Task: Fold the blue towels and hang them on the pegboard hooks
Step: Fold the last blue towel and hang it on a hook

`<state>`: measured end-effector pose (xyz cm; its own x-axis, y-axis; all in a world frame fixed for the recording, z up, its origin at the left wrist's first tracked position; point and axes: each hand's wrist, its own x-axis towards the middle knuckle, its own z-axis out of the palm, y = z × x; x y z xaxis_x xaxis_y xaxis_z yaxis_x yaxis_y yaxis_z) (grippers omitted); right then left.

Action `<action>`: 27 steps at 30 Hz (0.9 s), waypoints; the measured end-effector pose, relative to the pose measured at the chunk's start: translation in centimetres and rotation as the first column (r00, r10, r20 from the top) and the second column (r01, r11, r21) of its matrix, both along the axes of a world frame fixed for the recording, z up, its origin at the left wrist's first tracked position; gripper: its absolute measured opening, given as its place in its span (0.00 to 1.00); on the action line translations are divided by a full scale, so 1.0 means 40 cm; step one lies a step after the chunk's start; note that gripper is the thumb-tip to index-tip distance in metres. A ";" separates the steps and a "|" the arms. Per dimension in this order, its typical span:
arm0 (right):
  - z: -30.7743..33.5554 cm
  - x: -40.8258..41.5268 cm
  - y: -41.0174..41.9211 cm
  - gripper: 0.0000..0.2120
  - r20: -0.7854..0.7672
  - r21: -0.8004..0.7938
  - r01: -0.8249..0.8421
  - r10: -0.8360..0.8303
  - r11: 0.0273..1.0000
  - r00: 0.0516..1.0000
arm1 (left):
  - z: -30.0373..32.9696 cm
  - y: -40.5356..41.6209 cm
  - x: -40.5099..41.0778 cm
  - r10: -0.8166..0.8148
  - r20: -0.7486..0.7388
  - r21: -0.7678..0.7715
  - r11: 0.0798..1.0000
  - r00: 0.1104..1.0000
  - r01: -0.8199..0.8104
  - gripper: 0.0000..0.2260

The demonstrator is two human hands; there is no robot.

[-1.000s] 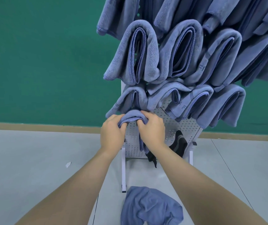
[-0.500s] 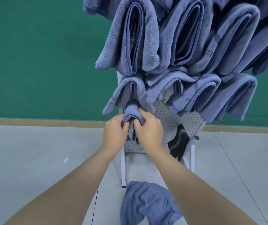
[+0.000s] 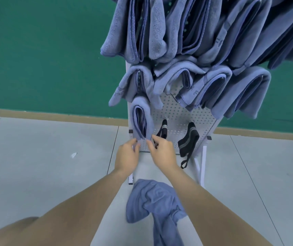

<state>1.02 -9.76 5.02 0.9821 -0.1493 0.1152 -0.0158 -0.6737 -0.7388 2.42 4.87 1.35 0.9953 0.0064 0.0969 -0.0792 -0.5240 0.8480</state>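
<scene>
Head view is cutting off the upper rows of folded blue towels, which are hiding most of the white pegboard. The left hand and right hand are each pinching the bottom edge of the folded towel hanging at the pegboard's lower left corner. Two black straps are hanging beside it; a crumpled towel is lying on the floor below.
</scene>
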 end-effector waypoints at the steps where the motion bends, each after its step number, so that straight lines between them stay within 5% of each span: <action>1: -0.020 -0.019 -0.017 0.12 -0.026 -0.009 -0.011 0.010 1.000 1.000 | -0.007 0.009 -0.014 -0.034 -0.032 0.046 0.998 0.999 0.035 0.10; 6: -0.153 -0.132 -0.095 0.17 -0.265 0.061 0.039 -0.022 0.997 0.964 | -0.088 0.048 -0.085 -0.019 -0.275 0.274 0.957 0.961 0.097 0.16; 12: -0.355 -0.295 -0.184 0.07 -0.531 -0.023 -0.015 0.001 1.000 0.847 | -0.280 0.053 -0.222 -0.184 -0.464 0.220 0.924 0.867 0.314 0.21; 20: -0.682 -0.386 -0.250 0.34 -0.664 -0.095 -0.114 0.023 0.989 0.747 | -0.440 -0.073 -0.245 -0.284 -0.511 0.225 0.866 0.811 0.446 0.17; 24: -0.599 -0.371 -0.228 0.26 -0.648 -0.251 -0.182 -0.025 0.951 0.762 | -0.468 -0.159 -0.215 -0.138 -0.519 0.347 0.868 0.843 0.355 0.03; 27: -0.585 -0.353 -0.225 0.17 -0.633 -0.302 -0.168 -0.065 0.938 0.771 | -0.482 -0.201 -0.192 -0.057 -0.485 0.371 0.890 0.873 0.264 0.13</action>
<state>-13.11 -18.76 -18.36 0.8533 -0.1650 -0.4946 -0.3522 -0.8818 -0.3135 -5.25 -3.17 -17.93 0.9101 -0.0949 -0.4033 0.1404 -0.8452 0.5157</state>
